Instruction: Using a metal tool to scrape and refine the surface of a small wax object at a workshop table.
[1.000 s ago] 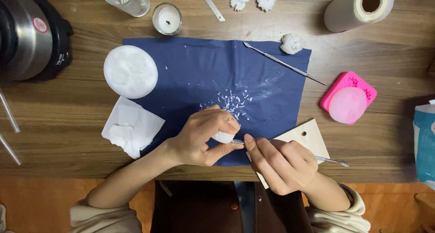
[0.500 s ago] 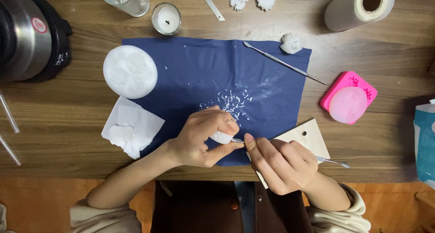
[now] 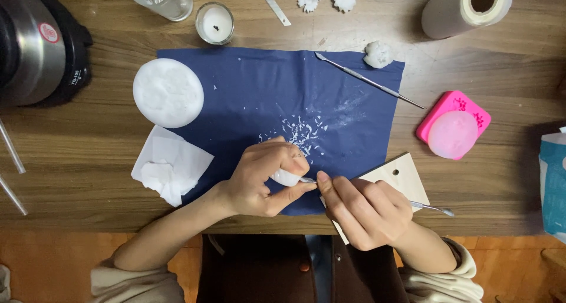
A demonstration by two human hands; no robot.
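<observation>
My left hand (image 3: 259,182) is curled tight round a small white wax piece (image 3: 287,177), held over the near edge of the navy cloth (image 3: 247,96). R hand (image 3: 362,211) pinches a thin metal carving tool (image 3: 433,207), tip touching the piece. White shavings (image 3: 300,132) lie just beyond; wooden board (image 3: 395,176) sits under the R hand, on the bench (image 3: 71,155).

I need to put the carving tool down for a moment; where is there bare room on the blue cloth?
Bare cloth lies between the white disc and the spare metal tool. It is crowded by the shavings, left hand and right hand.
</observation>
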